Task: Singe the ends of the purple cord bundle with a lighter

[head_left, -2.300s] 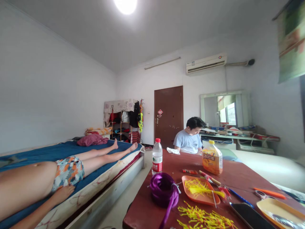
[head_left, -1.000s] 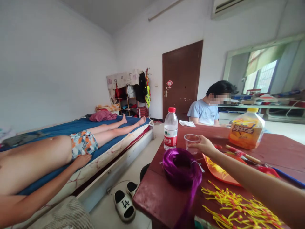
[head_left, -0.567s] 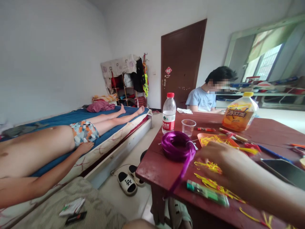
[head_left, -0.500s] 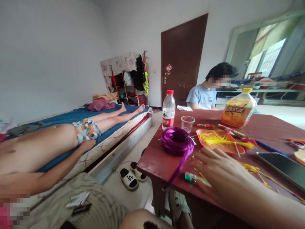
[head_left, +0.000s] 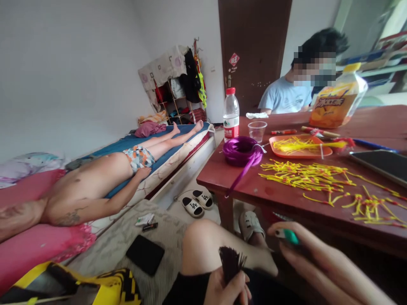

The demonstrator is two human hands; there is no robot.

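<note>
Low in the picture, over my lap, my left hand (head_left: 227, 290) is closed around a bundle of dark cords (head_left: 231, 260) whose cut ends fan out upward. To the right of it, beside the table's front edge, my right hand (head_left: 305, 250) grips a green lighter (head_left: 291, 236), its metal end pointing left; the hand is slightly blurred. Short yellow cords with reddish knots (head_left: 305, 174) are spread across the red table (head_left: 241, 186). A tied coil of purple cord (head_left: 243, 151) lies near the left corner. More yellow cords (head_left: 295, 145) rest on an orange tray (head_left: 274, 150).
A water bottle (head_left: 231, 116), a clear cup (head_left: 257, 132), an iced-tea bottle (head_left: 335, 101) and a phone (head_left: 381, 164) are on the table. One person (head_left: 284, 95) sits behind it; another (head_left: 104, 173) lies on the bed. Slippers (head_left: 193, 206) are on the floor.
My right hand has picked the green lighter up off the table and come down toward my lap. The view has tilted down, bringing my left hand and its dark bundle into sight.
</note>
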